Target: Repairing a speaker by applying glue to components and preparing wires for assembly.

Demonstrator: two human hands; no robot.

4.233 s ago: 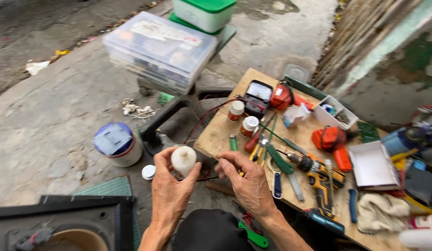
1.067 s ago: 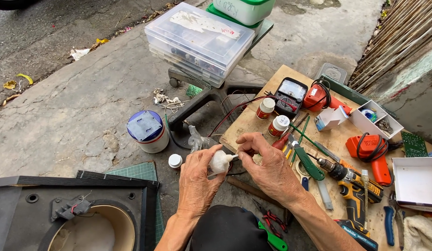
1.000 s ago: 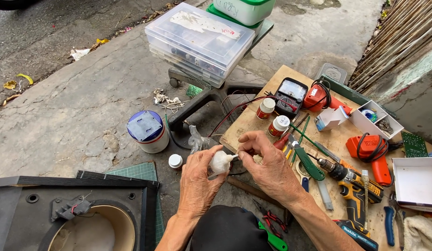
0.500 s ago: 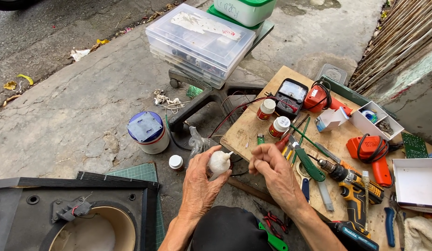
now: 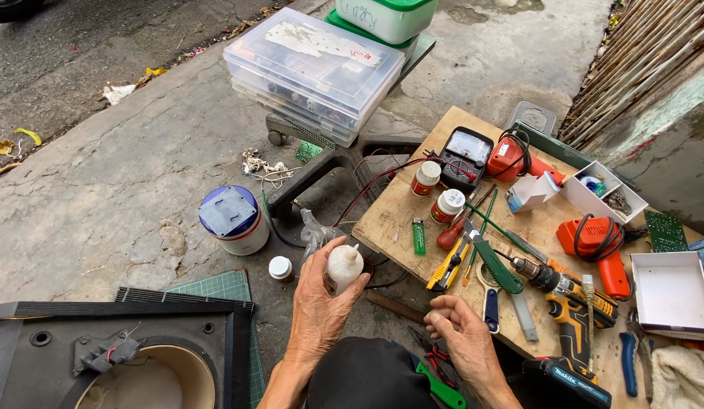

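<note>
The left hand [image 5: 318, 299] wraps its fingers around a small white nozzle bottle [image 5: 343, 267], upright. The right hand [image 5: 459, 333], just beside it and lower, is loosely curled, perhaps pinching something small. Beyond it lies a green lighter [image 5: 419, 236].

Multimeter [image 5: 463, 156], drill [image 5: 566, 297] and lighter [image 5: 419, 236] on board [image 5: 394, 220].

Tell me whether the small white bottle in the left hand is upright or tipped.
Upright. The left hand grips the white bottle around its body, with the nozzle tip pointing up. The right hand is off it.
</note>
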